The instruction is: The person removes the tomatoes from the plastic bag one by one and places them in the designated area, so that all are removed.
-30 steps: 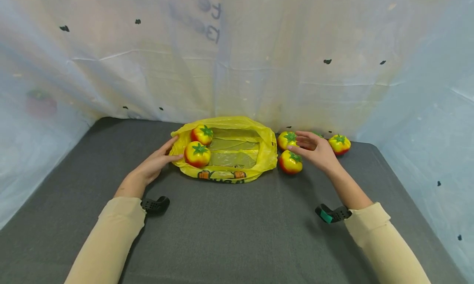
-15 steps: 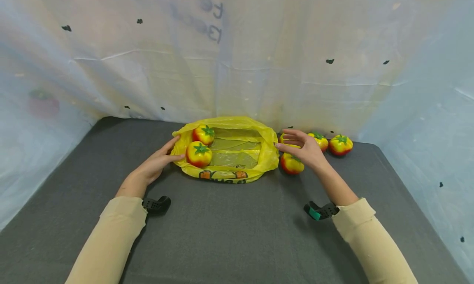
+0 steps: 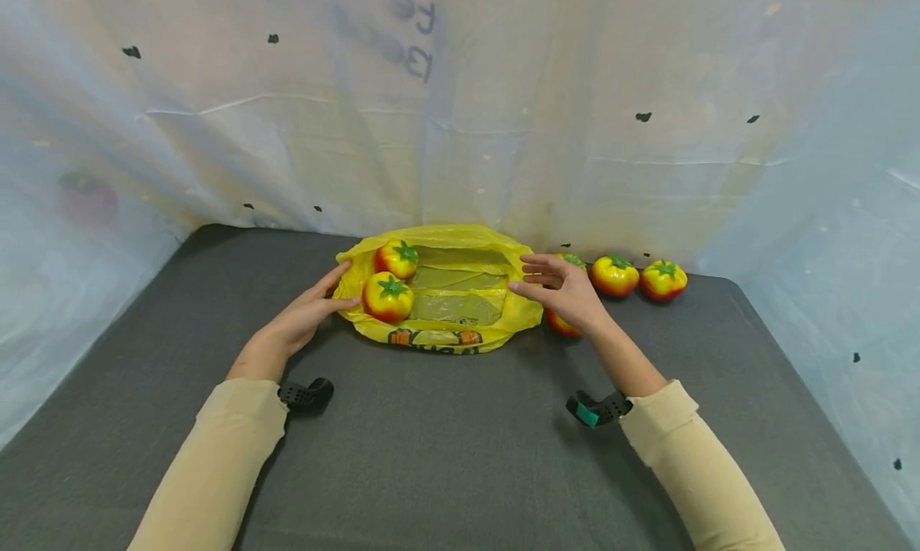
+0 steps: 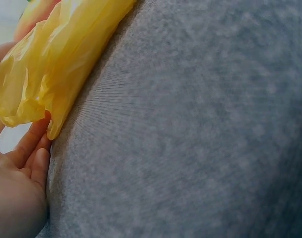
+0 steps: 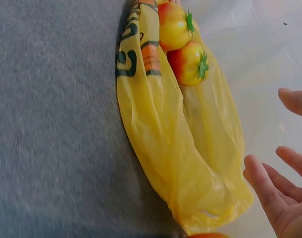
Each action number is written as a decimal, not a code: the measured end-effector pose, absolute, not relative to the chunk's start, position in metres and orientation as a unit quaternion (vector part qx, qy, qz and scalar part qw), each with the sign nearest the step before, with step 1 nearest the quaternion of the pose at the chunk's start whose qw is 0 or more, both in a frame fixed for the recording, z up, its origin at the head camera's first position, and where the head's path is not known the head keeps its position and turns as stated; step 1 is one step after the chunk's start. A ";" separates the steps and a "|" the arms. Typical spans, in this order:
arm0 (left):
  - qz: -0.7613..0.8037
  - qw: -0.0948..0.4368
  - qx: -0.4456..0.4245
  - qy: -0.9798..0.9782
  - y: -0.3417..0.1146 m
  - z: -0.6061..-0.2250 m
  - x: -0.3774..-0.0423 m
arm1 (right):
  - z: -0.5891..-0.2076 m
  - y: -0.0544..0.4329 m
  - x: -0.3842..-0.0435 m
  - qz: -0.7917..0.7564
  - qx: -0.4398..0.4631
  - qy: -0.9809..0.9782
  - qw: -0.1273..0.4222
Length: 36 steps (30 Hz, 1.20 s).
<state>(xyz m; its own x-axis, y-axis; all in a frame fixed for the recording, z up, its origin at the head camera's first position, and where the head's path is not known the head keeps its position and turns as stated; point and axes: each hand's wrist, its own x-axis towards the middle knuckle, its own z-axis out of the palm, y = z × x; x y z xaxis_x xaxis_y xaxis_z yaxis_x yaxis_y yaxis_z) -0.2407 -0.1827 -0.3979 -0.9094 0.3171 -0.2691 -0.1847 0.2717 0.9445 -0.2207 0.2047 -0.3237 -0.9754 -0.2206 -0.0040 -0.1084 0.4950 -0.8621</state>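
A yellow plastic bag [image 3: 431,337] lies with its mouth spread, printed on its near side. Inside its left end sit two glossy yellow-red tomatoes, a near tomato [image 3: 388,297] and a far tomato [image 3: 396,259], with green leafy tops. My left hand [image 3: 302,319] grips the bag's left end, thumb and fingers on either side of it; the left wrist view shows the fingers [image 4: 29,144] at the yellow plastic. Over the bag's right rim hovers my right hand [image 3: 568,295], fingers spread, holding nothing. In the right wrist view its fingers [image 5: 265,191] stand apart from the bag.
Right of the bag, a tomato [image 3: 564,324] and another behind it are partly hidden by my right hand. Farther right lie a tomato [image 3: 614,277] and a rightmost tomato [image 3: 663,281] near the pale plastic back wall [image 3: 489,96]. Dark grey cloth [image 3: 431,455] covers the table.
My right hand has moved left, from above the tomatoes beside the bag to the bag's right rim, uncovering tomatoes farther right. My left hand and the bag have stayed in place.
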 end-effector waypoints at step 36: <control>0.608 0.206 0.041 0.765 -0.184 -0.397 -0.239 | -0.355 0.133 -0.227 -0.536 -0.136 0.828 0.089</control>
<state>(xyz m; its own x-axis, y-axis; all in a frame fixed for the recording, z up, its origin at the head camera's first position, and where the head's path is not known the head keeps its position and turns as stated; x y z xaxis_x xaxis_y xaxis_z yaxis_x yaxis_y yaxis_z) -0.2389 -0.1838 -0.3966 -0.9114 0.3146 -0.2654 -0.1877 0.2561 0.9482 -0.2270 0.1329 -0.3547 -0.9470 -0.3212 -0.0008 -0.1308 0.3879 -0.9124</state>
